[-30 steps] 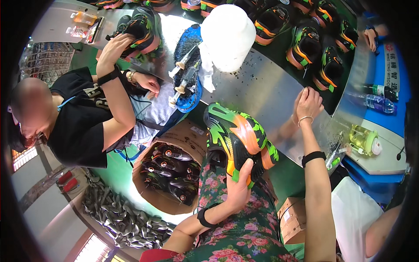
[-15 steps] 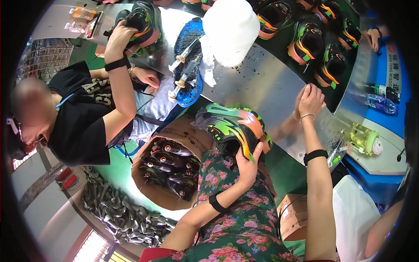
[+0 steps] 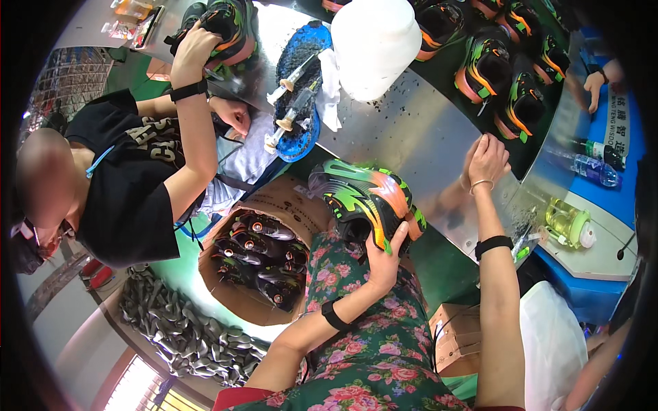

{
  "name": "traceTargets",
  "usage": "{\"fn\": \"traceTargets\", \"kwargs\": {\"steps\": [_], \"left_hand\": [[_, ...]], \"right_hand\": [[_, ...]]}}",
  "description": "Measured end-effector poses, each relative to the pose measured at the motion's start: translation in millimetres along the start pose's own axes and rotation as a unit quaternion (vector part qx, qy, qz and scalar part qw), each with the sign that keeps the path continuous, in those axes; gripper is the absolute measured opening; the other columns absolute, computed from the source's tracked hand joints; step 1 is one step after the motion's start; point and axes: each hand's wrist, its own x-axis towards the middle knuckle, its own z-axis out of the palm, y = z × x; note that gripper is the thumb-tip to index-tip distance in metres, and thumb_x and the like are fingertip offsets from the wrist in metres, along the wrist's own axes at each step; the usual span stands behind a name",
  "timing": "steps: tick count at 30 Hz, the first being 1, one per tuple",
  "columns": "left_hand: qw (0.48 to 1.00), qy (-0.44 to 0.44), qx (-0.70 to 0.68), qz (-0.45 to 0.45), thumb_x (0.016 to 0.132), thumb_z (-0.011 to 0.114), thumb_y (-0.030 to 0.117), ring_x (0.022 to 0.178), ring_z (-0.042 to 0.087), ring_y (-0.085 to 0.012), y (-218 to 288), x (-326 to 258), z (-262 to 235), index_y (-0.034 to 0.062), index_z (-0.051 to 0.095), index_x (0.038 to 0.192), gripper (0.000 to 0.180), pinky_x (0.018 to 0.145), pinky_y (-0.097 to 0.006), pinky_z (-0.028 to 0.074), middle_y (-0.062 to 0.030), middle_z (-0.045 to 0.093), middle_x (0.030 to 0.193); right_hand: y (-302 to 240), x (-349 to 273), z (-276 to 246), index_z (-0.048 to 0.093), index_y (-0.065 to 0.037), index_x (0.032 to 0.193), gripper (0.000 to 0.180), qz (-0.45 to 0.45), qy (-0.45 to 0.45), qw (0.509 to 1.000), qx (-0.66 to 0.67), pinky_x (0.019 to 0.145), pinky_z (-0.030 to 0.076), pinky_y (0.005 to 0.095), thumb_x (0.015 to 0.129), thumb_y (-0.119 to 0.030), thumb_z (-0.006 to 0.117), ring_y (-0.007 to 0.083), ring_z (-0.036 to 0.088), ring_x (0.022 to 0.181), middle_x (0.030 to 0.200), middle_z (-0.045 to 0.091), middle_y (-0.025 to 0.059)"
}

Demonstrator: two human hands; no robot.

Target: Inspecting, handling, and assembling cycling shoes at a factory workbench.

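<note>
My left hand point(image 3: 385, 259) is wrapped round the heel of a black, green and orange sneaker point(image 3: 360, 198), thumb along its side. The sneaker hangs just off the table's near edge, above my floral apron point(image 3: 363, 342), with its toe pointing left. Farther right, my right hand point(image 3: 488, 163) is by the metal tabletop point(image 3: 391, 133), close to the dark strip that carries more sneakers. Its fingers are closed together. Whatever they may hold is too small or hidden to name.
Several sneakers point(image 3: 483, 65) stand on the dark strip. Nearby are a white container point(image 3: 375, 51), a blue tray point(image 3: 312, 130) with syringes, a bottle point(image 3: 569, 222) and a carton of dark shoes point(image 3: 291, 198). At left, a co-worker's hand point(image 3: 195, 51) touches another sneaker.
The view has shifted slightly. My left hand keeps its hold on the sneaker, nearly in place, and my right hand has barely moved. A person's hand at far right has moved down a little.
</note>
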Motion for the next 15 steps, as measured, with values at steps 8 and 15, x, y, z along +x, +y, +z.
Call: {"fn": "traceTargets", "kwargs": {"steps": [8,15], "left_hand": [[0.990,0.076,-0.098,-0.068,0.089,0.069,0.006,0.105,0.061,-0.0157,-22,-2,-6,0.0006,0.054,0.124,0.039,0.093,-0.030,0.048,-0.0045,0.063,0.116],[0.979,0.083,-0.138,-0.123,0.089,0.066,0.001,0.107,0.060,-0.0147,-30,1,-14,0.0008,0.054,0.124,0.037,0.092,-0.031,0.050,-0.0047,0.062,0.119]], "right_hand": [[-1,0,0,0.065,-0.022,0.110,0.031,-0.002,-0.006,1.000,-0.005,0.086,0.038,0.0460,0.099,-0.040,0.042,0.0238,0.055,0.104,0.113,0.062,-0.0016],[1,0,-2,0.065,-0.022,0.109,0.031,0.001,-0.007,1.000,0.001,0.086,0.037,0.0455,0.099,-0.040,0.042,0.0224,0.055,0.104,0.112,0.062,-0.0027]]}}
